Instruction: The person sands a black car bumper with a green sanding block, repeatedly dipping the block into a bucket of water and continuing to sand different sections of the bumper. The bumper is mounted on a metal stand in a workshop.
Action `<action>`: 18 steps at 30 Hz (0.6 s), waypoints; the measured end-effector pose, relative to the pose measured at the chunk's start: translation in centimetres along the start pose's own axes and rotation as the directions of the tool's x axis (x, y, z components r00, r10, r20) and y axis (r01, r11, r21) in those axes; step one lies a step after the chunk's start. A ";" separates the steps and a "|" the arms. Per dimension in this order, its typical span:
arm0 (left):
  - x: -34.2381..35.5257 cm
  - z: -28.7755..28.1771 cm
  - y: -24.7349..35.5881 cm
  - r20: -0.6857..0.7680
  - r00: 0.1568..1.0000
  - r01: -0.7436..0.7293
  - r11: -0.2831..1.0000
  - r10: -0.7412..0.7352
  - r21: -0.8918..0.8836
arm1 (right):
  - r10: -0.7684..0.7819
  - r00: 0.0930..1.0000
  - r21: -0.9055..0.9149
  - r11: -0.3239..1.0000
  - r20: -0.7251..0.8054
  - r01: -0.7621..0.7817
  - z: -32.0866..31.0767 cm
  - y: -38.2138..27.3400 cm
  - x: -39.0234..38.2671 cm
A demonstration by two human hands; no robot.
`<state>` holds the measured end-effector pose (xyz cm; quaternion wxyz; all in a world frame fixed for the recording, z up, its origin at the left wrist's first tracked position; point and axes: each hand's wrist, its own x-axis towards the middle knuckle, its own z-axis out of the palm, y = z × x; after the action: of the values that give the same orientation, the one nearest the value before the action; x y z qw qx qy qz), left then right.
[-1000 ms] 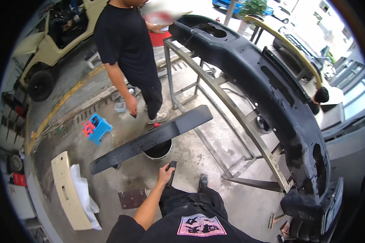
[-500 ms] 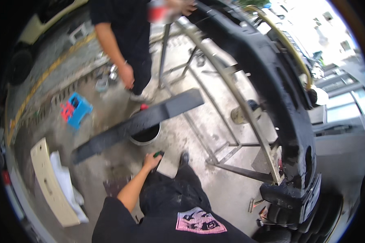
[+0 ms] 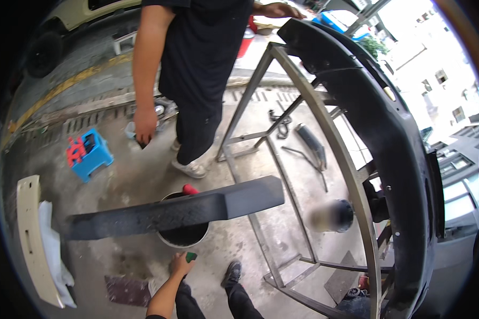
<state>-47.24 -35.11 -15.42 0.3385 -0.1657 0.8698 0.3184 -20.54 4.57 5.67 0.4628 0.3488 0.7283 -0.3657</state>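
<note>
My left hand (image 3: 178, 264) is closed on a small pad with a green face (image 3: 191, 257), low in front of me beside my legs. Just beyond it, a long dark grey panel (image 3: 253, 198) lies across a bucket (image 3: 183, 240) of dark liquid, where a red object (image 3: 190, 189) shows behind the panel. At the right, a long black bumper (image 3: 380, 130) rests on a metal stand (image 3: 292, 69). A co-worker (image 3: 197, 64) stands beyond the panel, a dark object in the lowered hand, the other hand raised by the bumper's far end. My right hand is out of sight.
On the concrete floor are a blue stool (image 3: 96, 165) with red items, a cream panel (image 3: 29, 239) on white sheeting, a dark mat (image 3: 127, 292), hoses and a blurred container (image 3: 330, 217) inside the stand. A cream vehicle (image 3: 77, 16) stands at the top left.
My view has swung, shifting bumper, stand and panel within it. The co-worker looms larger. The pad in my left hand now shows a green face, where at first it looked dark.
</note>
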 end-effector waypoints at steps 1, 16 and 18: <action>1.1 0.9 -0.1 0.019 1.000 0.020 1.000 -0.021 0.021 | 0.011 1.000 -0.031 0.999 -0.006 -0.012 -0.6 0.8 -0.6; 17.5 -0.2 -0.6 0.182 0.982 -0.058 0.998 0.058 -0.002 | -0.184 0.983 -0.291 0.940 0.006 0.178 3.5 -1.2 9.9; 17.8 0.1 -1.2 0.232 0.970 0.075 0.997 -0.076 0.013 | -0.180 0.984 -0.375 0.913 -0.013 0.162 5.5 0.3 10.6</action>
<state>-59.38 -37.26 -28.37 0.4500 -0.1595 0.8181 0.3206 -21.46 1.77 -5.94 0.4694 0.1981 0.8229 -0.2515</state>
